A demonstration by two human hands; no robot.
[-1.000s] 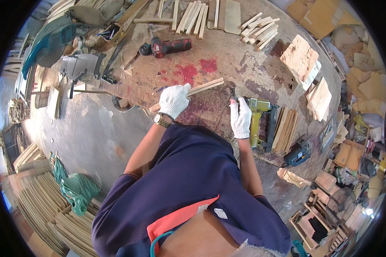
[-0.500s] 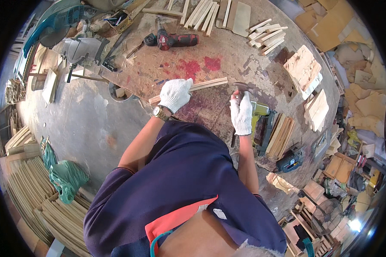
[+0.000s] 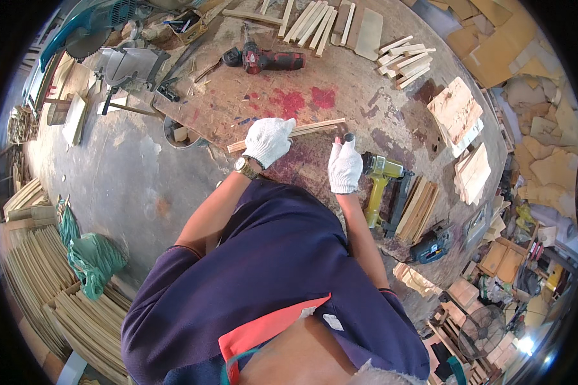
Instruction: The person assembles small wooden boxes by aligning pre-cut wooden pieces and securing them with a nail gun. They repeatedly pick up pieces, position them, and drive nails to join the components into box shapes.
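My left hand (image 3: 268,141), in a white glove with a wristwatch, presses down on thin wooden strips (image 3: 315,128) lying across a worn workbench (image 3: 359,96) with red stains. My right hand (image 3: 345,167), also gloved, grips the top of a yellow nail gun (image 3: 380,176) whose nose stands close to the right end of the strips. My dark blue shirt fills the lower middle of the view.
A red cordless drill (image 3: 270,61) lies at the back of the bench. Cut wooden slats (image 3: 315,22) and short blocks (image 3: 404,61) lie behind it. A mitre saw (image 3: 122,64) stands at the left. Bundles of slats (image 3: 77,308) are stacked on the floor; a green bag (image 3: 93,260) lies beside them.
My head has shifted, so the bench sits lower in view. Both hands stay on the strips and the nail gun, with the right hand slightly closer to the strips' end.
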